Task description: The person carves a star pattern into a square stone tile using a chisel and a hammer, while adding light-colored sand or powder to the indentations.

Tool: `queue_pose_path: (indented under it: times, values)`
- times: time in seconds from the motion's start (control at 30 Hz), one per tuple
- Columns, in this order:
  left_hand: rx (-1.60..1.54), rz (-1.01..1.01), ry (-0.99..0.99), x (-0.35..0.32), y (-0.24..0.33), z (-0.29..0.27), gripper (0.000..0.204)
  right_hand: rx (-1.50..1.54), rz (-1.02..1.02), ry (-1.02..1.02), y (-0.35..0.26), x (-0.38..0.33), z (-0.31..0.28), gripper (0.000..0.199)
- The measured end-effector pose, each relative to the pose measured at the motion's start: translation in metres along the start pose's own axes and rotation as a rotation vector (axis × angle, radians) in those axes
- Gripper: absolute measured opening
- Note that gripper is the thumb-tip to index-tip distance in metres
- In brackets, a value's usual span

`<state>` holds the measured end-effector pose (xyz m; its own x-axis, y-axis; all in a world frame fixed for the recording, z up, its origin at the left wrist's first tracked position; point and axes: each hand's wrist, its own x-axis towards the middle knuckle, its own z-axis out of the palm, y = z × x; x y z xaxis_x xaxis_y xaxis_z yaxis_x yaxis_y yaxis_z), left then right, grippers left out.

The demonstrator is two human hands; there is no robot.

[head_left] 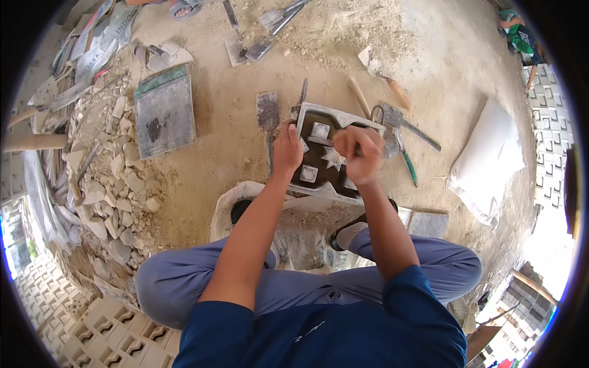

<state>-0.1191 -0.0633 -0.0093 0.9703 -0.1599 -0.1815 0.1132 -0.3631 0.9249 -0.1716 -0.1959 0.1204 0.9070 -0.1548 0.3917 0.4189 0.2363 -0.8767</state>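
Sandy ground point(227, 172) spreads around the seated person, with broken rubble point(126, 184) and a flat grey slab point(165, 116) to the left and a white sack point(489, 162) to the right. Just beyond the feet lies a pale rectangular mould point(334, 195), slightly turned, with square blocks and a star shape amid dark fill. At its left wall rests the left hand point(288, 149), fingers bent; whether it grips, I cannot tell. Over the mould's right half, the right hand point(361, 153) is clenched around a mostly hidden small tool point(320, 141), whose flat grey blade points left.
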Motion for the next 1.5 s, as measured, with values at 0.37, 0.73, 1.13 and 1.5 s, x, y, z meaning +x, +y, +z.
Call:
queue_pose_path:
  times: [0.37, 0.73, 1.13, 1.5]
  values:
    - [-0.032, 0.006, 0.067, -0.011, -0.011, 0.001, 0.043, -0.089, 0.158, -0.031, 0.002, -0.001, 0.012, 0.069]
    - [-0.042, 0.046, 0.048, -0.011, -0.012, 0.004, 0.043, -0.141, -0.029, 0.112, 0.003, 0.001, 0.013, 0.065]
    - [0.025, 0.048, 0.072, -0.010, -0.025, 0.001, 0.047, -0.184, 0.164, 0.024, 0.004, 0.008, 0.016, 0.056]
    - [0.037, 0.003, 0.067, -0.010, -0.013, 0.001, 0.046, -0.060, -0.061, 0.040, -0.071, 0.016, 0.010, 0.089]
